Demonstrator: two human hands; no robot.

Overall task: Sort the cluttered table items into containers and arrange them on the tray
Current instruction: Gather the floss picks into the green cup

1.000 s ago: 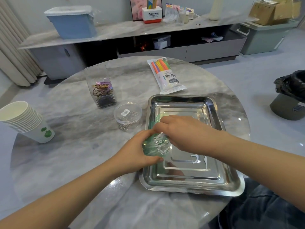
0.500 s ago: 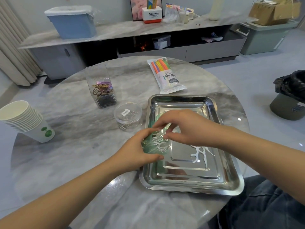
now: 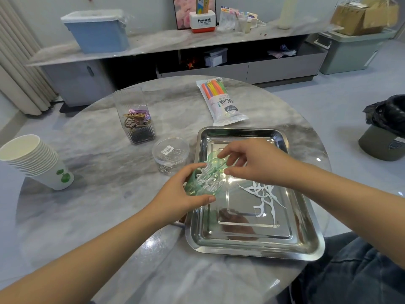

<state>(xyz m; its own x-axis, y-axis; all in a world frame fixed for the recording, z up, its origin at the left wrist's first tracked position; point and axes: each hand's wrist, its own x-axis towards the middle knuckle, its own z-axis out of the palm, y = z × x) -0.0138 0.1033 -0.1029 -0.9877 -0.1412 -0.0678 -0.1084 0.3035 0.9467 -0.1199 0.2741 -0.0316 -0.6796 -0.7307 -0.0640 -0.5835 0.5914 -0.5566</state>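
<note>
The left hand [image 3: 179, 194] grips a green translucent container [image 3: 205, 179] of white floss picks, tilted over the left edge of a steel tray [image 3: 254, 249] on the marble table [image 3: 98, 205]. The right hand [image 3: 252, 163] hovers at the container's mouth, fingers loosely spread, holding nothing. Loose floss picks [image 3: 264, 198] lie in the tray. To the left stand a round clear tub [image 3: 171, 155] and, farther off, a tall clear box [image 3: 135, 117]; a straw packet [image 3: 221, 100] lies at the far side.
</note>
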